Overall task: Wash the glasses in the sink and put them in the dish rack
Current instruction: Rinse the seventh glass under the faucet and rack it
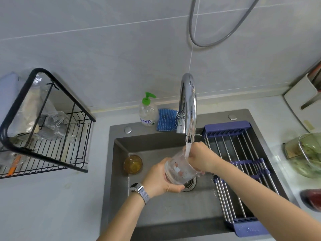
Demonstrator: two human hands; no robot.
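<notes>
I hold a clear ribbed glass (180, 168) tilted over the grey sink (156, 211), its mouth under the running chrome tap (188, 108). My left hand (160, 180) grips the glass at its base. My right hand (202, 158) is at the rim, fingers going into the glass. An amber glass (133, 164) stands upright in the sink's far left corner. The black wire dish rack (52, 146) sits on the counter to the left, with a clear glass (55, 125) lying in it.
A blue roll-up drying rack (243, 164) spans the sink's right side. A green-pump soap bottle (147, 110) and a blue sponge cloth (166, 120) stand behind the sink. A green glass bowl (305, 153) and a red item (312, 199) sit on the right counter.
</notes>
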